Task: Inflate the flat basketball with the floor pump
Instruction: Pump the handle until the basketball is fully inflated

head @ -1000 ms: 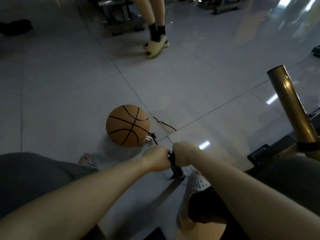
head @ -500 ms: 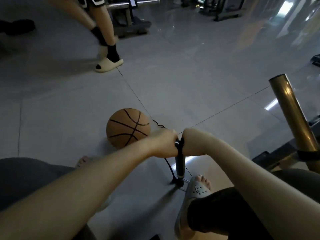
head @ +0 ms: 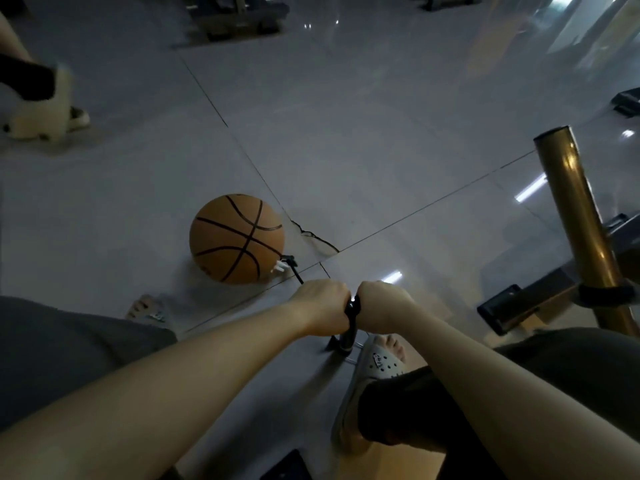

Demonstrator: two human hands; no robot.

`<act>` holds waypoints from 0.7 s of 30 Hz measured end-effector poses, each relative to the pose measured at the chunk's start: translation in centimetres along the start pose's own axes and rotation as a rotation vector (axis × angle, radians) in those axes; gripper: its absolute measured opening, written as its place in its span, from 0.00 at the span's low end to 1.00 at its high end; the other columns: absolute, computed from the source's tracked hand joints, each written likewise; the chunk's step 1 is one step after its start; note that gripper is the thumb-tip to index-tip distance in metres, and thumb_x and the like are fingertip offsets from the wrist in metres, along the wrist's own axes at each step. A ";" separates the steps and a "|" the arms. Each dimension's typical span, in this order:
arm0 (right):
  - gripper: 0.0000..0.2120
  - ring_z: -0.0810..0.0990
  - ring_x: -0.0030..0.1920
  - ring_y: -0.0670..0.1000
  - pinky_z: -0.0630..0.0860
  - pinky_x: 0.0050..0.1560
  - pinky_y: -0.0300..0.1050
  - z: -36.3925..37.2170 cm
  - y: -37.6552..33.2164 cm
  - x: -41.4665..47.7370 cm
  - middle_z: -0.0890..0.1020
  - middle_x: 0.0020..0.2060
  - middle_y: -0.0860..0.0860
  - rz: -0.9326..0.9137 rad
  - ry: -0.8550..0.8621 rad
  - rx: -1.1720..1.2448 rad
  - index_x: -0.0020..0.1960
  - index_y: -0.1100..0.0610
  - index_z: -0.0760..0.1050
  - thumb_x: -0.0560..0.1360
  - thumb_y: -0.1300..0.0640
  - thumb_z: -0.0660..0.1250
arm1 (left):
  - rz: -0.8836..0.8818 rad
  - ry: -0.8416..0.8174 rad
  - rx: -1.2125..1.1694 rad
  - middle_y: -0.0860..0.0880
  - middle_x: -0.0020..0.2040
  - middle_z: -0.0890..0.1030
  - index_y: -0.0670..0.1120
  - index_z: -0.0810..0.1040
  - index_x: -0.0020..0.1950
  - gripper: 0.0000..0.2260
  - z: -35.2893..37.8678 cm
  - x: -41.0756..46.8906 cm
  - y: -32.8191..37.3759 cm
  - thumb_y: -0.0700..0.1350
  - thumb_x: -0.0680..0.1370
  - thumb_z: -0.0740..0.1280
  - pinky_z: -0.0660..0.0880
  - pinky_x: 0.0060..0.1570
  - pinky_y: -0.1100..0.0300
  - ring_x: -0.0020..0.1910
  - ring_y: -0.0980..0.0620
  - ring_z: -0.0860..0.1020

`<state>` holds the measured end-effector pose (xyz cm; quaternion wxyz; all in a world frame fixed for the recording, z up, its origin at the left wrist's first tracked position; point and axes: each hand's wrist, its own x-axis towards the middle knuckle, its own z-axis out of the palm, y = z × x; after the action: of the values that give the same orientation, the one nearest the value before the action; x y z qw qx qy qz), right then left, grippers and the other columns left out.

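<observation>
Your left grip (head: 320, 306) and right grip (head: 382, 306) both curl tight round the floor pump (head: 347, 337) handle. The basketball (head: 237, 237) sits on the floor (head: 381, 150) just beyond your fists, hose (head: 297, 274) touching its right side.

Glossy grey tiled floor (head: 363, 133), crossed by dark grout lines and split by a crack (head: 318, 239) just right of the basketball (head: 237, 239). Carries that ball near the middle, a thin black hose (head: 296, 273) touching its lower right side. Bears the pump (head: 348, 336) upright nearby, its base just beside a grey sandal (head: 375, 367). Holds a second sandal (head: 150, 311) at left, a blurred pale slipper (head: 45, 116) far left, and a gold-posted frame (head: 571, 209) at right.
</observation>
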<state>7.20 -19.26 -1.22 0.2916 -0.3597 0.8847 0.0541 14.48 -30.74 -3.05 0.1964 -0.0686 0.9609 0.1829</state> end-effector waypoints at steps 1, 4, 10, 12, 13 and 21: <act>0.13 0.68 0.29 0.49 0.69 0.35 0.42 0.0 -0.2 -0.8 0.69 0.29 0.49 0.005 -0.016 -0.011 0.33 0.54 0.63 0.72 0.57 0.64 | 0.000 -0.009 0.015 0.49 0.34 0.76 0.47 0.78 0.40 0.02 0.2 -0.6 0.3 0.44 0.71 0.66 0.63 0.28 0.60 0.36 0.45 0.77; 0.13 0.70 0.29 0.51 0.68 0.32 0.40 -0.6 -1.1 -3.2 0.71 0.29 0.50 -0.008 -0.101 -0.015 0.33 0.56 0.64 0.72 0.58 0.64 | 0.027 -0.089 0.054 0.48 0.33 0.76 0.47 0.74 0.37 0.05 -0.7 -2.5 1.2 0.44 0.72 0.66 0.67 0.29 0.59 0.35 0.44 0.77; 0.05 0.69 0.22 0.50 0.69 0.27 0.41 -10.1 -2.1 -6.6 0.74 0.25 0.53 -0.063 -0.099 0.091 0.35 0.61 0.76 0.70 0.63 0.69 | 0.058 -0.097 -0.032 0.48 0.32 0.76 0.45 0.78 0.39 0.04 -11.3 -4.9 2.8 0.38 0.72 0.69 0.67 0.29 0.59 0.30 0.50 0.73; 0.05 0.69 0.20 0.50 0.68 0.26 0.41 -13.9 -1.9 -7.7 0.74 0.24 0.52 -0.094 -0.013 0.149 0.35 0.62 0.76 0.68 0.63 0.71 | 0.071 -0.027 -0.048 0.49 0.33 0.77 0.46 0.79 0.40 0.04 -15.2 -5.4 3.5 0.39 0.72 0.72 0.68 0.30 0.59 0.31 0.51 0.74; 0.06 0.69 0.20 0.51 0.68 0.26 0.41 -14.6 -1.7 -7.6 0.73 0.23 0.52 -0.110 0.046 0.170 0.34 0.61 0.75 0.67 0.64 0.71 | 0.076 0.017 -0.052 0.49 0.33 0.78 0.48 0.79 0.39 0.04 -16.1 -5.4 3.4 0.40 0.71 0.73 0.69 0.31 0.59 0.32 0.51 0.75; 0.09 0.67 0.27 0.52 0.65 0.30 0.45 -5.0 0.3 -0.6 0.70 0.24 0.51 -0.002 0.052 0.149 0.29 0.57 0.68 0.65 0.59 0.66 | 0.074 0.106 -0.006 0.48 0.33 0.79 0.46 0.77 0.36 0.03 -5.6 0.0 0.6 0.45 0.68 0.67 0.72 0.29 0.59 0.33 0.46 0.78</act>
<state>4.94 -20.15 3.22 0.2945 -0.3393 0.8931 -0.0215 12.39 -32.27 2.00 0.1383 -0.0431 0.9712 0.1892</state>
